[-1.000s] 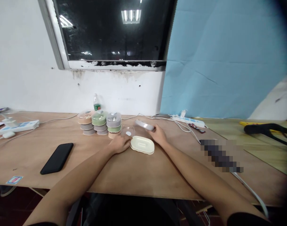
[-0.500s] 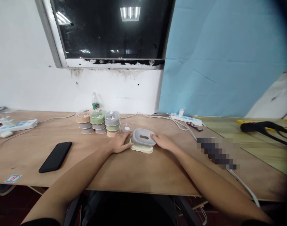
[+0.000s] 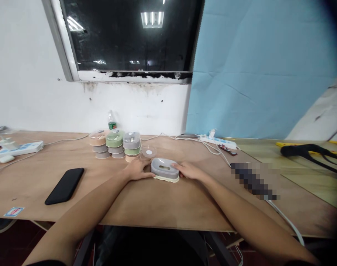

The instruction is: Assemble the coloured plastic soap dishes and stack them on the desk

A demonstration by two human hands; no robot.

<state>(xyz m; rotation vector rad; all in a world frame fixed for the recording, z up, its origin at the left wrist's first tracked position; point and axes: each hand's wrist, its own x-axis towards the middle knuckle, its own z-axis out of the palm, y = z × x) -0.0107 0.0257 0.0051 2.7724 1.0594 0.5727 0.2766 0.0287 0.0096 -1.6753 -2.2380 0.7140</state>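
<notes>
A grey oval box part [image 3: 164, 169] with a rounded slot in its sunken top sits over a cream, wavy-edged base [image 3: 167, 179] near the middle of the table. My left hand [image 3: 138, 170] holds its left side, thumb along the front corner and fingers behind. My right hand [image 3: 188, 170] grips the right end, with a finger over the upper rim. Behind my left hand, a clear round lid [image 3: 149, 151] with a white spot lies on the table. What lies inside the box is hidden.
Back left stand stacked round containers with clear lids: a peach-topped stack [image 3: 97, 144], a green-topped one [image 3: 115, 143] and a grey-topped one [image 3: 131, 145]. Behind them is a plastic bottle [image 3: 111, 120]. A black phone [image 3: 64, 186], power strips [image 3: 218, 140] and white cables surround the work.
The grey oval part has come down and shifted slightly left over the cream base, covering more of it. My right hand moved with it, while my left hand stayed at its side.
</notes>
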